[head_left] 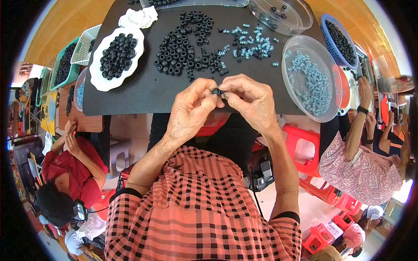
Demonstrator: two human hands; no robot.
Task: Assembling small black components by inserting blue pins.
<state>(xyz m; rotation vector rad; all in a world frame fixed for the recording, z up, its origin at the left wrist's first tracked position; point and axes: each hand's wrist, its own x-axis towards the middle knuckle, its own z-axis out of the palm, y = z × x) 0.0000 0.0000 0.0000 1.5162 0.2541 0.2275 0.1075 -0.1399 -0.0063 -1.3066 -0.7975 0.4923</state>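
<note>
My left hand (192,106) and my right hand (250,99) meet just over the near edge of the dark table. Between the fingertips of both is a small black part (217,91), mostly covered by the fingers, so its full shape does not show. Beyond my hands lies a pile of black ring-like parts with holes (177,51). To its right are scattered small light-blue and black spiral pieces (254,45), some mixed in with black parts.
On the left, a scalloped white plate (96,75) holds black parts, with a crumpled white cloth (138,17) behind it. A round clear tray (286,82) of blue spiral pieces overhangs the right edge; another clear tray (300,30) stands behind. People sit working at either side.
</note>
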